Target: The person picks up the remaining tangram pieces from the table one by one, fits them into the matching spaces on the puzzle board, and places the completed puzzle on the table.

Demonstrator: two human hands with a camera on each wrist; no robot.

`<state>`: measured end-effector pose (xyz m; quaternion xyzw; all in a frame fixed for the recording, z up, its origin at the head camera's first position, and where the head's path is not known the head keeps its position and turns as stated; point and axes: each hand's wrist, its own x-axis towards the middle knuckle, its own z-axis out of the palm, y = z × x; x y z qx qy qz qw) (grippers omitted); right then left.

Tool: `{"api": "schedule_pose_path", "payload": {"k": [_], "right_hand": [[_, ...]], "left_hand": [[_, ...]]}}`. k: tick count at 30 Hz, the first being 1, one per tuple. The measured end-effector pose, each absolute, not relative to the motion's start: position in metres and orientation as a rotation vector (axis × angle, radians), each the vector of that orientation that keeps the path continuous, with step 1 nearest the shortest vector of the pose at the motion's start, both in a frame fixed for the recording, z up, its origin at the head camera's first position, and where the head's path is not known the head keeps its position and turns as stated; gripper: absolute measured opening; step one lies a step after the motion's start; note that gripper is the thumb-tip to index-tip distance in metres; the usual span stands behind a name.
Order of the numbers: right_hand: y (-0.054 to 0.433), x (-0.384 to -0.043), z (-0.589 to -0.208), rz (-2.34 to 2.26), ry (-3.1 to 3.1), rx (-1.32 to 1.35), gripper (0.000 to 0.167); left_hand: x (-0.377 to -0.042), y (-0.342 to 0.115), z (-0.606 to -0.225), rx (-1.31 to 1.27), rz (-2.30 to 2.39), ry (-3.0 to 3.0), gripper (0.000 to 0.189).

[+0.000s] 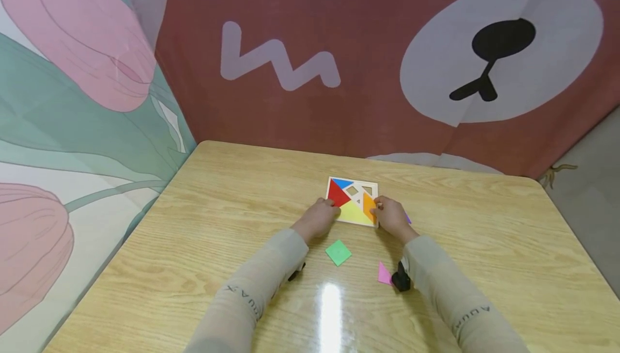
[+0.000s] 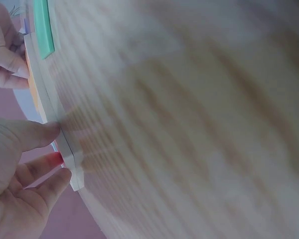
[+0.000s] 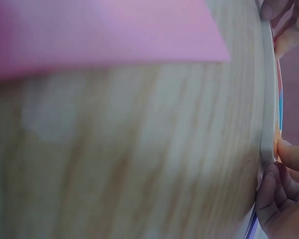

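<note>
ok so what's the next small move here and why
Perhaps free the right hand from the puzzle board and reach for the green square: it lies loose on the table, the board has an empty diamond-shaped slot, and the left hand holds its other side.

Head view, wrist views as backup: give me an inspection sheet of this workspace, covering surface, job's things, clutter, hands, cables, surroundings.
Surface: wood-grain table, light reflected on its near part.
Job's things: puzzle board carries a red piece, blue piece, yellow piece and orange piece; three openings unfilled. Green square and pink triangle lie loose nearer the camera; purple piece partly hidden by the right hand.
Clutter: nothing seen.
Hands: left hand grips the board's left end; right hand grips its right edge by the orange piece.
Cables: nothing seen.
Surroundings: red printed backdrop behind the table, floral backdrop at left.
</note>
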<state>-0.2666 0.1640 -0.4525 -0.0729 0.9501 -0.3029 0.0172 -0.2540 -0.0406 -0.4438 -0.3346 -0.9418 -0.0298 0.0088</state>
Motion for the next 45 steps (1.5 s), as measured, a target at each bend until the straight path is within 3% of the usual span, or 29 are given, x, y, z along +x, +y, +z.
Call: {"api": "schedule_pose_path", "payload": {"k": [18, 45], "right_hand": [[0.162, -0.26, -0.45, -1.003, 2.897, -0.257, 0.034], [0.141, -0.227, -0.443, -0.998, 2.853, -0.52, 0.02]], "left_hand": [[-0.255, -0.04, -0.439, -1.066, -0.106, -2.941, 0.016], [-0.254, -0.043, -0.441, -1.073, -0.129, -2.927, 0.016]]}}
